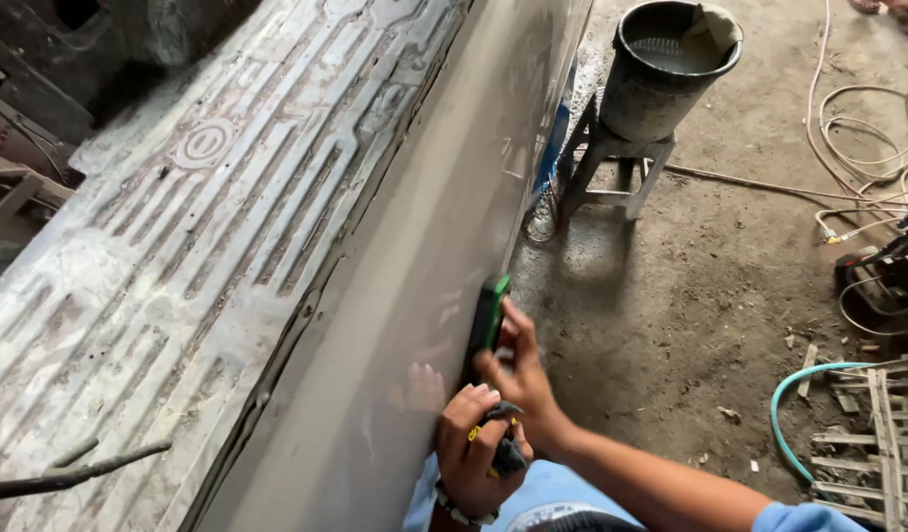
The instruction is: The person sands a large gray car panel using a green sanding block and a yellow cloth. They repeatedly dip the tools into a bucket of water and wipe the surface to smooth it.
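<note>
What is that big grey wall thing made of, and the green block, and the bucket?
The grey panel looks like sheet metal under a dull, matte coat, faintly mirroring the hands. The green block under the right hand seems plastic or foam with a dark backing; hard to tell. The bucket looks like black plastic, crusted grey outside.

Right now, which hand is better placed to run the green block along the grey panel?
Right. The right hand holds the green block against the grey panel; the left hand is closed on a dark cloth.
</note>
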